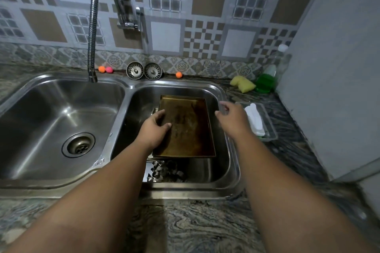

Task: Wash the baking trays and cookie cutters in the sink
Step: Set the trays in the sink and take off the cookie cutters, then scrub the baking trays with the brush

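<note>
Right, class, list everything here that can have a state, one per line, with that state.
baking tray: stained, lying in sink.
cookie cutters: piled beside it.
faucet: no water running.
left drain: unplugged.
strainers: out, propped on edge.
soap bottle: capped, partly full.
left hand: grips baking tray's edge.
right hand: open, holding nothing.

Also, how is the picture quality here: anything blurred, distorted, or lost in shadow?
Head view: dim overall, with glare streaks in the left basin; the wide lens bends the sink rim; the right hand is motion-blurred, as is the tap mount; the cookie cutters lie in shadow by the baking tray, shapes hard to read.
</note>
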